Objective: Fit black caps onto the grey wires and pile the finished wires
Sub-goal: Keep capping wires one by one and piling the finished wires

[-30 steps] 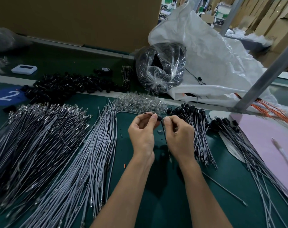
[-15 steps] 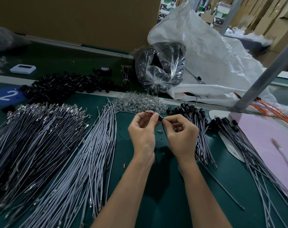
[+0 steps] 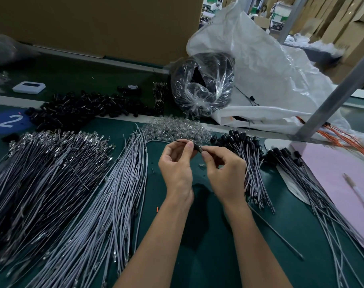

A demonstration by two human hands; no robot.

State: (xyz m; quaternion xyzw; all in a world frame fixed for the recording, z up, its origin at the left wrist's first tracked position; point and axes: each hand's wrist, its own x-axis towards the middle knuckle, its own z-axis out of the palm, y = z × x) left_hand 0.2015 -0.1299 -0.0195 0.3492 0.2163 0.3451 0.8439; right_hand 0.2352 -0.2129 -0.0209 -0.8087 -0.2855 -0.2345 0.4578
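Note:
Above the green table, my left hand [image 3: 175, 163] and my right hand [image 3: 222, 169] meet at their fingertips around one small black cap [image 3: 197, 148]. A thin wire end sticks out leftward from my left fingers. My left thumb and forefinger pinch the cap's left side. My right fingers pinch its right end. Bare grey wires [image 3: 106, 200] lie in a long bundle to the left. Finished wires with black caps [image 3: 245, 161] are piled just right of my right hand, and a second capped pile [image 3: 297, 171] lies further right.
Loose black caps [image 3: 83, 110] are heaped at the back left, clear small parts [image 3: 175, 129] behind my hands. A clear bag of black parts [image 3: 202, 88], a white sack [image 3: 270, 65], a slanted metal post [image 3: 333, 96], orange wires [image 3: 347, 138] and a pink sheet [image 3: 335, 179] stand around.
My right hand has shifted a little right and turned, its fingers now stretched toward the cap. My left hand has stayed almost where it was.

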